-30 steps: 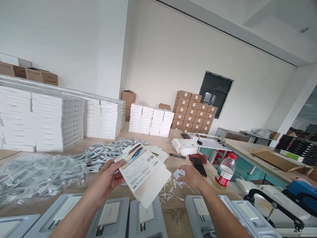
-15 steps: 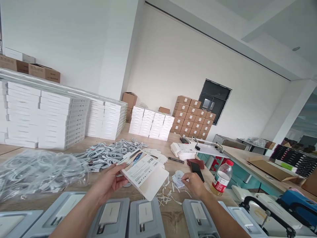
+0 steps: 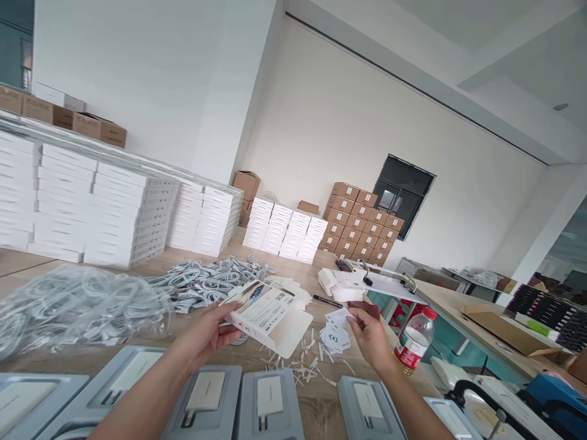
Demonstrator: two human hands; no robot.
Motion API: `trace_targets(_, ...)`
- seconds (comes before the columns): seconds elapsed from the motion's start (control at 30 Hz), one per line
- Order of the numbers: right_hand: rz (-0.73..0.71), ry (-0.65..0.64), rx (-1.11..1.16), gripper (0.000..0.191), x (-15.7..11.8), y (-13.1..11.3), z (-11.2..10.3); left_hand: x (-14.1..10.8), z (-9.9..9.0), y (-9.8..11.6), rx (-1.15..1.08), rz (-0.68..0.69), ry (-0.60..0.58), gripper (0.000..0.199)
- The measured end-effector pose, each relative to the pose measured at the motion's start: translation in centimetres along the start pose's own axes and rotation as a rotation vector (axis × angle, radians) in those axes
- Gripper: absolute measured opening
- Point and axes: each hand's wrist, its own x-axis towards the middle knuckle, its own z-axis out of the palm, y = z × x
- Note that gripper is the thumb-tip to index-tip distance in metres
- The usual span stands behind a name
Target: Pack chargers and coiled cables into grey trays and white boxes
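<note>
My left hand (image 3: 213, 336) grips a flat white printed box (image 3: 263, 311) by its left edge. The box is tilted, and its flap (image 3: 293, 333) stands open toward the right. With closed fingertips my right hand (image 3: 370, 335) pinches a small white card (image 3: 338, 317), just above a loose pile of similar cards (image 3: 334, 339). Thin white paper strips (image 3: 305, 366) lie scattered between the hands. Along the near edge sit several grey trays (image 3: 270, 421), each with a white charger (image 3: 269, 395) in it.
Grey cables (image 3: 215, 278) and a plastic bag of cables (image 3: 82, 311) lie at left. White box stacks (image 3: 114, 214) stand behind. A bottle (image 3: 415, 339), a black marker (image 3: 327, 301) and a white stack (image 3: 340, 284) are to the right. Brown cartons (image 3: 358, 223) rise farther back.
My right hand has picked a card up from the pile and raised it slightly. The box in my left hand has tipped, showing more of its side edge. The view has shifted a little.
</note>
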Motion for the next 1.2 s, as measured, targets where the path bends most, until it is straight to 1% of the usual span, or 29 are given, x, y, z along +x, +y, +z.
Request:
trace_targets(0.1,0.013,0.091,0.194,0.037,-0.2,-3.5,-1.0,-0.2,0.3,0.1,0.001,-0.024,0.013,0.010)
trace_targets(0.17,-0.007,0.100,0.378,0.027,-0.5,-6.3,-1.4,-0.3,0.5,0.1,0.013,-0.031,0.008,0.009)
trace_targets(0.23,-0.101,0.028,0.470,0.015,-0.9,-8.7,-1.2,-0.4,0.7,0.0,0.027,-0.039,0.005,0.009)
trace_targets(0.3,-0.222,-0.076,0.474,0.009,-1.3,-10.4,-0.4,-0.5,0.8,0.0,0.034,-0.049,0.006,0.010)
trace_targets(0.37,-0.320,-0.172,0.428,0.015,-1.7,-11.4,0.8,-0.5,0.8,-0.1,0.036,-0.055,0.007,0.011)
trace_targets(0.43,-0.355,-0.247,0.366,0.024,-2.1,-11.7,1.5,-0.5,0.8,-0.1,0.037,-0.060,-0.009,0.012)
trace_targets(0.47,-0.342,-0.274,0.341,0.028,-2.1,-11.7,1.4,-0.4,0.7,0.0,0.036,-0.063,-0.020,0.012)
trace_targets(0.53,-0.254,-0.289,0.301,0.033,-2.1,-11.0,0.3,-0.2,0.6,0.1,0.026,-0.069,-0.039,0.012)
trace_targets(0.6,-0.120,-0.300,0.241,0.035,-1.9,-9.6,-1.8,-0.1,0.5,0.2,0.010,-0.064,-0.045,0.010)
trace_targets(0.63,-0.056,-0.342,0.191,0.035,-1.8,-8.6,-3.0,0.0,0.5,0.3,0.002,-0.057,-0.043,0.008)
trace_targets(0.67,-0.004,-0.414,0.126,0.038,-1.9,-7.4,-4.2,0.0,0.5,0.4,-0.007,-0.048,-0.051,0.008)
trace_targets(0.7,0.047,-0.512,0.052,0.046,-2.1,-6.2,-5.3,0.0,0.6,0.4,-0.017,-0.040,-0.066,0.010)
trace_targets(0.77,0.139,-0.728,-0.116,0.071,-3.1,-3.7,-6.8,-0.2,0.6,0.4,-0.037,-0.035,-0.118,0.013)
trace_targets(0.8,0.179,-0.818,-0.199,0.083,-3.7,-2.7,-7.2,-0.3,0.7,0.5,-0.046,-0.037,-0.146,0.015)
trace_targets(0.83,0.210,-0.888,-0.275,0.094,-4.4,-1.8,-7.3,-0.4,0.7,0.5,-0.054,-0.043,-0.171,0.015)
trace_targets(0.9,0.256,-0.976,-0.376,0.107,-5.7,-0.5,-7.1,-0.6,0.8,0.5,-0.067,-0.058,-0.182,0.017)
trace_targets(1.0,0.306,-1.062,-0.438,0.122,-6.7,0.0,-6.2,-0.4,0.8,0.5,-0.078,-0.083,-0.146,0.019)
trace_targets(1.1,0.295,-1.081,-0.481,0.126,-6.7,-0.3,-5.7,-0.1,0.7,0.6,-0.084,-0.107,-0.110,0.013)
trace_targets(1.2,0.262,-1.021,-0.460,0.120,-6.5,-0.5,-5.8,0.0,0.7,0.6,-0.109,-0.137,-0.080,0.008)
